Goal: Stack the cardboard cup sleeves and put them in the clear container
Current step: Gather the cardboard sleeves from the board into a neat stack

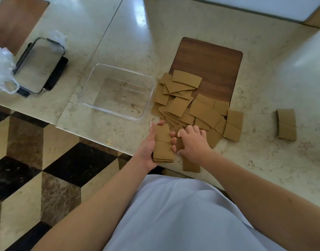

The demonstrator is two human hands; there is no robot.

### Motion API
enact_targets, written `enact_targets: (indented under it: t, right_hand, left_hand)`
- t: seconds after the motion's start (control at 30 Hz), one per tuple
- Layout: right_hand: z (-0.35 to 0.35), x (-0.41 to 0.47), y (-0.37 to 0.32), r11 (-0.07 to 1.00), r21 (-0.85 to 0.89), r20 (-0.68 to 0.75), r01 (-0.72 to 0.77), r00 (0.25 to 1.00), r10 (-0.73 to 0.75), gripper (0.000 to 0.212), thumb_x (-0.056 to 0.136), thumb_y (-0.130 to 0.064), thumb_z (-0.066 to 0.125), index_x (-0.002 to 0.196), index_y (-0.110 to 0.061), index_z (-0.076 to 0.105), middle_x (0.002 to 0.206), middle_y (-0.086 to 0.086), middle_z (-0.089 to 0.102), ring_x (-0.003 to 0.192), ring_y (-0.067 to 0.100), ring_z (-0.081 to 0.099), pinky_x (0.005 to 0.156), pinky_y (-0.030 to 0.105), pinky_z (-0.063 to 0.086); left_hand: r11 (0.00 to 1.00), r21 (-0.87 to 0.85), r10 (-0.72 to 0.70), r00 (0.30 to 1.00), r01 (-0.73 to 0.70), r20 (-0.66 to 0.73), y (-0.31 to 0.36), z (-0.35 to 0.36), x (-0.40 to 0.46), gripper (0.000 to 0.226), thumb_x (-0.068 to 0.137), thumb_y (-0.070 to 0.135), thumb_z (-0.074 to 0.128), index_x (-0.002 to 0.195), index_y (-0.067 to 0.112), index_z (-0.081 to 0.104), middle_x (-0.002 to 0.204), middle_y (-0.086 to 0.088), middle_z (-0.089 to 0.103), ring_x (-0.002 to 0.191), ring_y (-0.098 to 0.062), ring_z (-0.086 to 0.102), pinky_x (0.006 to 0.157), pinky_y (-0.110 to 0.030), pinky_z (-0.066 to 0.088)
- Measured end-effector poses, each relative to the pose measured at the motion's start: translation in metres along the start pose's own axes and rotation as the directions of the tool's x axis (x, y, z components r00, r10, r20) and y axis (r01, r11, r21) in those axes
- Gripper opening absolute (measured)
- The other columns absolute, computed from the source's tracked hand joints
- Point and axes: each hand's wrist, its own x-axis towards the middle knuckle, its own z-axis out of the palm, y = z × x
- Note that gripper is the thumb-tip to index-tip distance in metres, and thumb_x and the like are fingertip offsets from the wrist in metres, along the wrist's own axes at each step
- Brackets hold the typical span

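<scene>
The left hand grips a small stack of sleeves at the worktop edge. The right hand rests with curled fingers on a sleeve beside it, pinching it. The loose pile of sleeves lies just right of the clear container, which holds nothing.

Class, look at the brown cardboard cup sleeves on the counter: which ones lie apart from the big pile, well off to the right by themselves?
The small stack of brown cardboard cup sleeves far right on the marble counter. Bare counter separates it from the scattered pile of sleeves, and neither hand touches it.
</scene>
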Motion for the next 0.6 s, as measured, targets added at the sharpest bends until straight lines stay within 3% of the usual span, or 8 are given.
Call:
enact_targets:
  t: [0.1, 0.17, 0.27, 0.37, 0.47, 0.53, 0.6]
  right_hand:
    - [-0.002, -0.005, 0.006, 1.0, 0.009, -0.036, -0.018, 0.999, 0.019, 0.037, 0.088, -0.049, 0.069, 0.118, -0.031, 0.058, 0.11, -0.003, 0.043, 0.11, 0.022, 0.039, 0.095, 0.042, 0.032]
    - [-0.01, -0.01, 0.01, 0.969, 0.231, -0.003, -0.093, 0.995, 0.096, 0.02, 0.098, -0.043, 0.061, 0.106, -0.025, 0.059, 0.102, -0.008, 0.052, 0.104, 0.019, 0.052, 0.087, 0.037, 0.042]
    - [-0.03, -0.024, 0.016, 0.76, 0.594, 0.026, -0.265, 0.95, 0.31, 0.022, 0.105, -0.038, 0.052, 0.094, -0.02, 0.057, 0.083, -0.005, 0.062, 0.079, 0.019, 0.063, 0.066, 0.033, 0.053]
    - [-0.049, -0.042, 0.015, 0.534, 0.799, 0.021, -0.276, 0.901, 0.434, 0.023, 0.106, -0.036, 0.052, 0.105, -0.014, 0.059, 0.091, 0.005, 0.065, 0.081, 0.026, 0.062, 0.076, 0.045, 0.057]
    - [-0.062, -0.055, 0.005, 0.366, 0.896, 0.088, -0.252, 0.908, 0.411, 0.013, 0.106, -0.032, 0.05, 0.104, -0.023, 0.059, 0.096, 0.003, 0.067, 0.088, 0.026, 0.066, 0.073, 0.04, 0.056]
    - [-0.067, -0.058, -0.005, 0.356, 0.906, 0.076, -0.229, 0.915, 0.395, 0.008, 0.107, -0.028, 0.05, 0.102, -0.025, 0.057, 0.093, -0.002, 0.067, 0.08, 0.011, 0.07, 0.065, 0.029, 0.058]
    - [-0.069, -0.059, -0.014, 0.459, 0.87, -0.016, -0.179, 0.921, 0.39, 0.008, 0.105, -0.023, 0.052, 0.099, -0.026, 0.055, 0.088, -0.005, 0.066, 0.068, 0.0, 0.067, 0.052, 0.015, 0.05]
  left_hand:
    - [1.0, 0.011, 0.011, 1.0, -0.011, 0.001, 0.002, -0.003, 0.001, 0.034, 0.096, 0.051, 0.061, 0.122, 0.029, 0.062, 0.103, -0.015, 0.067, 0.084, -0.027, 0.067, 0.072, -0.039, 0.058]
    - [1.0, 0.009, 0.028, 0.999, -0.028, -0.014, 0.003, -0.003, 0.002, 0.035, 0.098, 0.055, 0.057, 0.121, 0.028, 0.062, 0.101, -0.015, 0.067, 0.082, -0.026, 0.065, 0.07, -0.038, 0.057]
    - [1.0, 0.017, 0.026, 0.997, -0.025, -0.066, 0.004, 0.003, 0.008, 0.049, 0.095, 0.07, 0.049, 0.118, 0.029, 0.065, 0.099, -0.014, 0.067, 0.08, -0.026, 0.065, 0.067, -0.037, 0.055]
    - [0.998, 0.055, 0.025, 0.997, -0.021, -0.07, 0.003, 0.011, 0.014, 0.055, 0.092, 0.074, 0.048, 0.119, 0.029, 0.063, 0.096, -0.014, 0.066, 0.078, -0.026, 0.065, 0.065, -0.037, 0.055]
    - [0.992, 0.128, 0.015, 0.999, -0.009, -0.045, -0.004, 0.024, 0.019, 0.054, 0.091, 0.071, 0.051, 0.123, 0.028, 0.058, 0.094, -0.015, 0.065, 0.076, -0.026, 0.064, 0.062, -0.037, 0.057]
    - [0.98, 0.197, 0.007, 1.0, -0.002, -0.027, -0.009, 0.033, 0.02, 0.058, 0.088, 0.07, 0.052, 0.127, 0.028, 0.055, 0.097, -0.016, 0.063, 0.076, -0.026, 0.064, 0.064, -0.038, 0.056]
    - [0.962, 0.274, 0.021, 1.0, -0.014, -0.022, -0.014, 0.038, 0.023, 0.062, 0.087, 0.07, 0.049, 0.129, 0.025, 0.056, 0.106, -0.02, 0.066, 0.08, -0.029, 0.067, 0.065, -0.041, 0.059]
